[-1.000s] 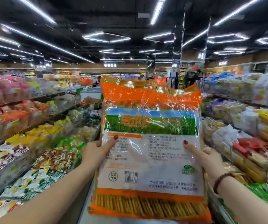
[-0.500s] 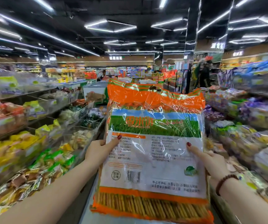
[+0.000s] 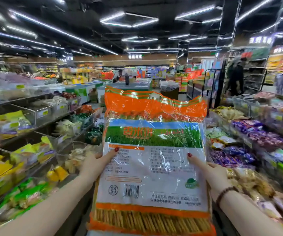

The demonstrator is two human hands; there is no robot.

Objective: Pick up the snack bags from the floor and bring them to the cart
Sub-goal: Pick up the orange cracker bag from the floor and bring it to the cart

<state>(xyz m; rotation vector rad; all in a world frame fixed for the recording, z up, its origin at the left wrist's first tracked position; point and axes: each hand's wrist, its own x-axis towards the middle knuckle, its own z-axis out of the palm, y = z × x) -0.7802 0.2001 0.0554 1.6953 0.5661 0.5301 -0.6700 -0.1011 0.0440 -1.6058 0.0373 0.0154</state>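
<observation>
Orange crinkly plastic snack bag (image 3: 154, 169) is gripped at both sides by the left hand (image 3: 93, 166) and right hand (image 3: 214, 174). It should be carried upright, slowly, without squeezing.

You stood in a supermarket aisle under a black ceiling (image 3: 86, 7) crossed by long white strip lights (image 3: 64, 34), some set in diamond outlines. Along your left ran tiered shelves (image 3: 40, 123) with clear bins of yellow and green packets (image 3: 26, 154). The right-hand shelves (image 3: 249, 106) carried purple-wrapped sweets (image 3: 256, 133) near their front edge. Ahead, low chest freezers (image 3: 137, 85) stood across the aisle's far end, with a black wire rack (image 3: 212, 86) to their right. A wood-toned band (image 3: 125, 58) ran along the far wall. A person in dark clothing (image 3: 236, 77) stood by the far right shelving, blurred.
</observation>
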